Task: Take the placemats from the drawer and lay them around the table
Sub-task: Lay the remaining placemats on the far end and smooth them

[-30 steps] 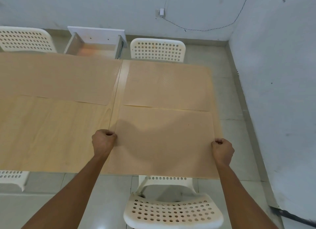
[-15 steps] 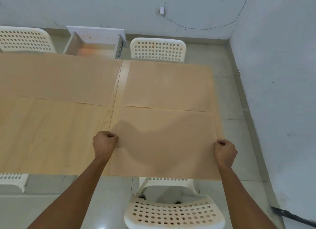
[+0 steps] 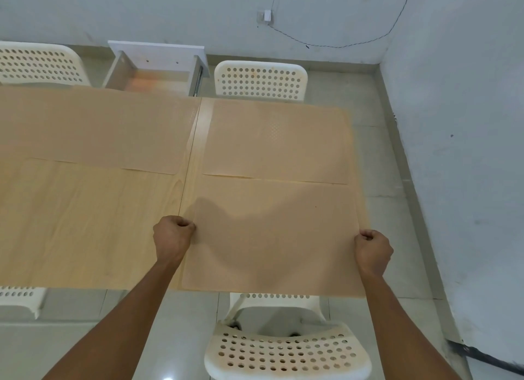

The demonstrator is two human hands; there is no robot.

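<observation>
Three tan placemats lie on the wooden table: one at the near right corner, one at the far right corner, one along the far edge to the left; four white perforated chairs stand around it, two beyond the far edge and two by the near edge; one open drawer juts from the far side; two hands grip the near placemat's side edges.

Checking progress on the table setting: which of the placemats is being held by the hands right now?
The near right placemat, by the closest chair: the left hand and right hand grip its side edges. The two far placemats lie untouched.
</observation>
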